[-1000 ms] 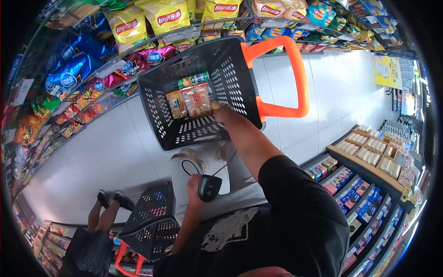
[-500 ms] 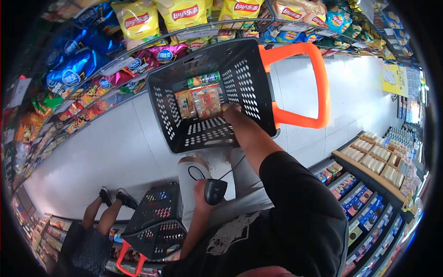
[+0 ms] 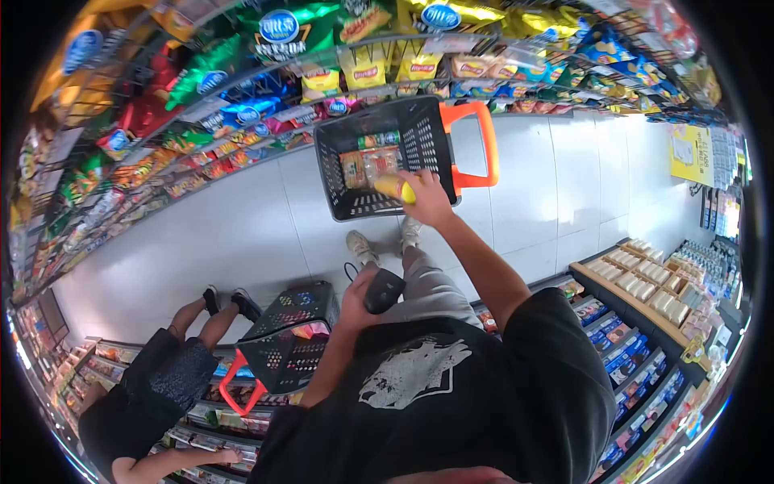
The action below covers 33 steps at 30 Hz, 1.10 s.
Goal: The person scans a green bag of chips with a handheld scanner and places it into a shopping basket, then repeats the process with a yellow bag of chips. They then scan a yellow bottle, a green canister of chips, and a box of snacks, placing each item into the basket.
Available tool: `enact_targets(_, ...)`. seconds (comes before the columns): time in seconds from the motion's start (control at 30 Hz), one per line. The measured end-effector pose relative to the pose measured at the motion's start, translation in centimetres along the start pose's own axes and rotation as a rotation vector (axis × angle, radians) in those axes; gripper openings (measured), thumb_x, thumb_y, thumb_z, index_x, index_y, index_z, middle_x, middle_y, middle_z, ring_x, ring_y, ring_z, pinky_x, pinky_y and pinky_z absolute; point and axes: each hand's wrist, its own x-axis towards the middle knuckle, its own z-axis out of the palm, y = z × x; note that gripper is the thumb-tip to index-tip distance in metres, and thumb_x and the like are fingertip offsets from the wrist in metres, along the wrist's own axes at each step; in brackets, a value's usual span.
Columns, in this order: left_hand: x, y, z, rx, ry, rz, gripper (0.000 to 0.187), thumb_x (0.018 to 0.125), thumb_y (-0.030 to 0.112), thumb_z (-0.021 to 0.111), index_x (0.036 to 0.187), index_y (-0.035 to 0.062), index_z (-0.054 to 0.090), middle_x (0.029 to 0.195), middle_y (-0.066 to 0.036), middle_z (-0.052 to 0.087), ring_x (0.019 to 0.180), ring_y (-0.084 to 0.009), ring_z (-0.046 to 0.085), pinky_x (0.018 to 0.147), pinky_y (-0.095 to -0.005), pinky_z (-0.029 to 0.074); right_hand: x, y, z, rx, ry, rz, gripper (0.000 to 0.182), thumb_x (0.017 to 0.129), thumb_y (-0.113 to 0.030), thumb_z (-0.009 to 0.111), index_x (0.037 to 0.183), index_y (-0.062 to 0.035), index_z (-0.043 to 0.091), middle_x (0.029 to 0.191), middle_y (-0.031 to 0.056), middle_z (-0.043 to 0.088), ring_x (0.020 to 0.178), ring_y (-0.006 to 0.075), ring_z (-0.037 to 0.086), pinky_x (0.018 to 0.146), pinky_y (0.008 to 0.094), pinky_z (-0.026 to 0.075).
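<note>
My right hand [image 3: 429, 196] is closed around a yellow package [image 3: 394, 189], a can-like tube, over the near right part of a dark shopping basket [image 3: 342, 137] with an orange handle [image 3: 489, 149]. Inside the basket lie a green tube [image 3: 377, 140] and clear packs of snacks [image 3: 380, 163]. My left hand [image 3: 355, 300] is wrapped round a black handheld device [image 3: 384, 291] with a cord, in front of my body. The basket stands on the floor by my feet.
Snack shelves [image 3: 266, 73] curve along the far side. At lower left, another person [image 3: 133, 403] stands beside a second basket [image 3: 292, 323] with a red-orange handle. Shelves of boxed goods [image 3: 633, 355] and a wooden display [image 3: 621, 282] are at right.
My right hand has come up from inside the basket, with the yellow package now in view. The view has risen and shifted; the basket looks smaller. The left hand still holds the device.
</note>
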Motion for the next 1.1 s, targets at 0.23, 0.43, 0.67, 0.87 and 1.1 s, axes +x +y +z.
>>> enact_targets(0.23, 1.8, 9.8, -6.6, 0.165, -0.088, 0.247, 0.043, 0.065, 0.007, 0.081, 0.107, 0.0023, 0.073, 0.148, -0.018, 0.05, 0.123, -0.0249, 0.063, 0.097, -0.0353, 0.051, -8.4, -14.6, -13.2, 0.311, 0.224, -0.168, 0.066, 0.065, -0.025, 0.083, 0.126, -0.0127, 0.06, 0.113, 0.0138, 0.061, 0.1, 0.0358, 0.061, 0.087, 0.0443, 0.053)
enact_targets(0.43, 1.6, 16.7, -6.5, -0.117, -0.227, 0.249, 0.043, 0.072, 0.008, 0.077, 0.113, -0.0004, 0.071, 0.146, -0.018, 0.052, 0.124, -0.0242, 0.061, 0.101, -0.0364, 0.048, -13.8, -18.0, -20.3, 0.339, 0.452, -0.355, 0.062, 0.061, -0.035, 0.087, 0.113, -0.008, 0.066, 0.102, 0.0113, 0.064, 0.084, 0.0309, 0.068, 0.072, 0.0402, 0.056)
enact_targets(0.67, 4.2, 15.0, -4.9, -0.034, 0.116, 0.014, 0.036, 0.085, 0.009, 0.075, 0.119, -0.0012, 0.067, 0.108, -0.008, 0.073, 0.091, -0.0108, 0.067, 0.082, -0.0283, 0.053, -17.2, -18.3, -26.8, 0.06, 0.207, -0.871, 0.054, 0.068, -0.037, 0.08, 0.116, -0.0155, 0.068, 0.097, 0.0022, 0.062, 0.079, 0.0193, 0.067, 0.059, 0.0327, 0.052)
enact_targets(0.87, 12.0, 18.7, 1.2, 0.011, -0.089, 0.047, 0.034, 0.085, 0.017, 0.08, 0.113, 0.0006, 0.069, 0.097, -0.007, 0.075, 0.089, -0.012, 0.067, 0.081, -0.0315, 0.053, -16.2, -20.9, -26.0, 0.519, 0.122, -0.943, 0.063, 0.068, -0.038, 0.086, 0.123, -0.0169, 0.065, 0.111, 0.0057, 0.061, 0.084, 0.0258, 0.068, 0.065, 0.0388, 0.055)
enact_targets(1.1, 11.5, 22.9, 6.2, -0.102, -0.193, 0.027, 0.039, 0.087, 0.021, 0.081, 0.119, 0.0048, 0.066, 0.103, -0.004, 0.073, 0.092, -0.0123, 0.066, 0.082, -0.0304, 0.053, -16.1, -18.2, -25.7, 0.498, -0.307, -1.037, 0.066, 0.076, -0.028, 0.085, 0.134, -0.0125, 0.057, 0.122, 0.0088, 0.058, 0.098, 0.0293, 0.067, 0.079, 0.037, 0.056)
